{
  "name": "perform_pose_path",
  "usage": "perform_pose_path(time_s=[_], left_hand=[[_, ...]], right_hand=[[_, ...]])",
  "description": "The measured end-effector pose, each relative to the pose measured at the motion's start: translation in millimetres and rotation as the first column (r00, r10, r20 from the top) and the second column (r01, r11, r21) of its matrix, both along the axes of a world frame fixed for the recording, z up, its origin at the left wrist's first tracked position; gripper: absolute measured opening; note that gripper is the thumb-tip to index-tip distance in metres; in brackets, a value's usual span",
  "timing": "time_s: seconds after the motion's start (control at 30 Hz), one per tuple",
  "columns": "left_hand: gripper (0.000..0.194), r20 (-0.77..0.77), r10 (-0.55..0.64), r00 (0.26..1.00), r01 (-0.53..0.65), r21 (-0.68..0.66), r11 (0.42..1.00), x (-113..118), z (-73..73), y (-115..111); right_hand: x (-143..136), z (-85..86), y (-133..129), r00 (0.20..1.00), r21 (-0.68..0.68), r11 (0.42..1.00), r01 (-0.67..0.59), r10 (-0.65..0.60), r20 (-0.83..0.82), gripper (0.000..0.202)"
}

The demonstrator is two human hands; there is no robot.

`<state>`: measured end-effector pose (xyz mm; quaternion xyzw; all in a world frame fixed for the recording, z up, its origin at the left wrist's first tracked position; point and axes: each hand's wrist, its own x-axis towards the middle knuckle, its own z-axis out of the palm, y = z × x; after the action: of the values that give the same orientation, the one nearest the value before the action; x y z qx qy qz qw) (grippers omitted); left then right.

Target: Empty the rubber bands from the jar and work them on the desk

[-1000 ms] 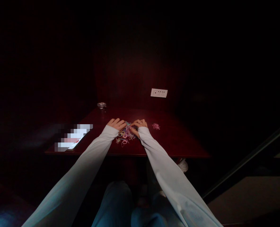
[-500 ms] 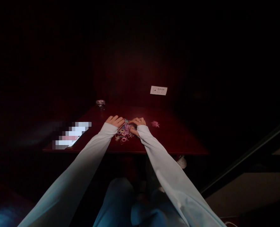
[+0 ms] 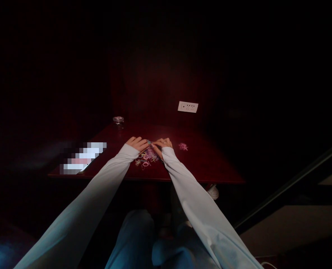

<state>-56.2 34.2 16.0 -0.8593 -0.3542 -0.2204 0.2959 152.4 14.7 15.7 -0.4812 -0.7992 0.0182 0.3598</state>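
A loose pile of small colourful elastic hair ties (image 3: 148, 156) lies on the dark red table, with pink, purple, yellow and teal loops among them. My left hand (image 3: 138, 143) rests at the pile's left far side, palm down, fingers stretched toward the middle. Opposite it, my right hand (image 3: 162, 143) has thumb and index finger drawn together at the pile's far edge, close to the left fingertips. Whatever lies between them is too small to make out. Apart from the pile, to the right, is a smaller heap of pink hair ties (image 3: 183, 146).
A clear lidded jar (image 3: 118, 122) stands at the table's back left. Toward the front left lies a lit phone-like screen (image 3: 84, 158), partly blurred out. A white socket plate (image 3: 187, 107) is on the back panel. The table's front edge (image 3: 154, 179) runs beneath my forearms.
My right thumb has moved up and away from me, closing toward the index finger at the pile's far edge. The left hand has barely moved. The view has shifted slightly.
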Motion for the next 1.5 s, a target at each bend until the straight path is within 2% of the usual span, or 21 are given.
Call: perform_pose_path(time_s=[0.23, 0.67, 1.0, 1.2, 1.3, 1.37, 1.5], left_hand=[[0.027, -0.059, 0.028, 0.998, -0.028, -0.013, 1.000, 0, -2.3, 0], [0.028, 0.020, 0.016, 1.000, -0.017, 0.035, 0.999, -3, -1.2, -1], [0.024, 0.046, 0.031, 0.998, -0.032, 0.028, 0.999, -3, 1.0, -6], [0.026, 0.085, 0.042, 0.996, -0.041, -0.005, 0.999, -4, 0.8, -7], [0.028, 0.111, 0.030, 0.993, -0.027, -0.027, 0.999, -6, -2.3, -3], [0.029, 0.114, 0.023, 0.993, -0.020, -0.025, 0.999, -7, -4.6, 0], [0.029, 0.098, 0.000, 0.995, 0.004, -0.040, 0.999, -8, -6.9, 3]], right_hand=[[-3, 2.8, 0, 0.999, -0.012, 1.000, 0.025, -0.025, -0.028, 0.027], [1, 1.1, 4, 0.995, 0.003, 0.997, 0.081, -0.080, -0.062, 0.018], [3, 2.1, 4, 0.991, 0.010, 0.996, 0.088, -0.086, -0.098, 0.021], [9, 2.8, 9, 0.979, 0.000, 0.983, 0.183, -0.182, -0.090, 0.026], [33, 3.4, 15, 0.927, 0.019, 0.940, 0.340, -0.332, -0.174, 0.034], [57, 3.8, 18, 0.838, 0.035, 0.867, 0.498, -0.470, -0.278, 0.038], [105, 4.2, 17, 0.646, -0.012, 0.680, 0.733, -0.702, -0.300, 0.041]])
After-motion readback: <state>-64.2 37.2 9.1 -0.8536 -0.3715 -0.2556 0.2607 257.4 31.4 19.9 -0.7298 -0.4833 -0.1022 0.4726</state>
